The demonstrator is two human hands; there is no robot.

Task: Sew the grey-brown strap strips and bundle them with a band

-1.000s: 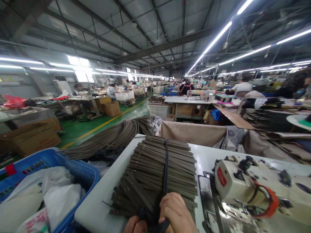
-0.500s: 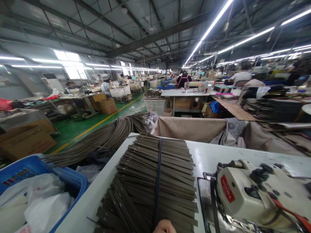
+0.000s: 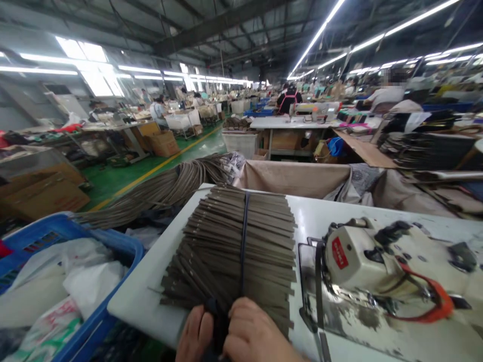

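A thick pile of grey-brown fabric strips (image 3: 267,241) lies on the white machine table, stacked side by side. A dark blue tie strap (image 3: 243,241) runs lengthwise over the middle of the pile. At the near edge, my right hand (image 3: 251,329) is closed on the strap where it comes down toward me. My left hand (image 3: 195,333) is closed beside it, fingers curled against a dark length of strap between the two hands. My fingers hide the strap's ends.
A white sewing machine (image 3: 362,261) with a red label occupies the table's right side. On the left stands a blue basket (image 3: 132,246) holding plastic bags. Long strips (image 3: 162,188) hang beyond the table's left edge, near a beige cloth-lined bin (image 3: 298,176). People work farther back.
My view has tipped down, so the pile appears higher. My left hand has come into view beside my right, and more of my right hand shows.
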